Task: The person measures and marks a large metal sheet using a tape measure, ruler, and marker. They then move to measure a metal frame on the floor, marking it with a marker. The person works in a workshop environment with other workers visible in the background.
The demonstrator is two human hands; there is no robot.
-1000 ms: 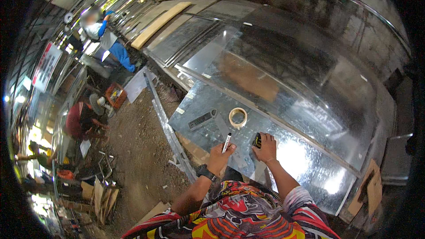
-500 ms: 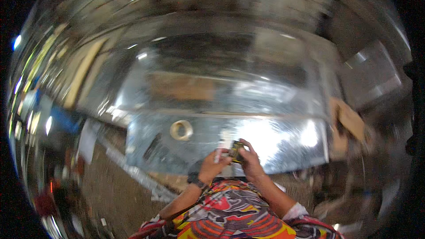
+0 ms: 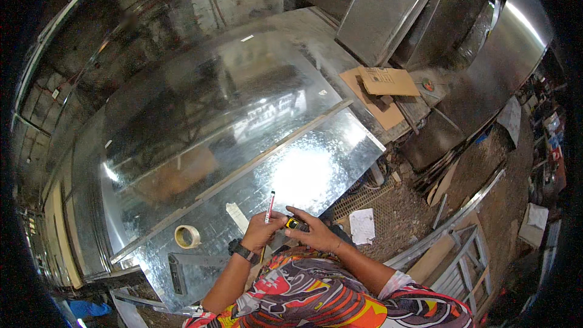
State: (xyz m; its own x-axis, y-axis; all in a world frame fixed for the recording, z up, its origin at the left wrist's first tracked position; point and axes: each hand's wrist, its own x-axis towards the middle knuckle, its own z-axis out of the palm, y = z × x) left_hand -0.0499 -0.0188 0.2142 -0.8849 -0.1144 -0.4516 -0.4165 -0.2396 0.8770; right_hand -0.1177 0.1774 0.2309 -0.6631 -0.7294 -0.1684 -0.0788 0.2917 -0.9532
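Observation:
Close to my body, above the near edge of a shiny metal sheet (image 3: 243,191), my hands are side by side. My left hand (image 3: 257,234), with a dark watch at its wrist, is closed round a white and red marker (image 3: 269,208) whose dark end points up. My right hand (image 3: 314,234) grips a yellow and black tape measure (image 3: 295,223), and the left fingertips are right beside it. On the sheet lie a roll of tape (image 3: 197,236), a dark metal square (image 3: 177,274) and a pale paper strip (image 3: 235,216).
A long narrow strip (image 3: 279,147) crosses the metal sheet. Cardboard pieces (image 3: 388,81) lie beyond its right end, near a leaning metal panel (image 3: 381,15). White paper (image 3: 362,226) and a metal frame (image 3: 464,264) are on the floor at right.
My view has swung toward the right and is sharper now, so the bench appears slanted. Both hands still hold the marker and the tape measure, close together.

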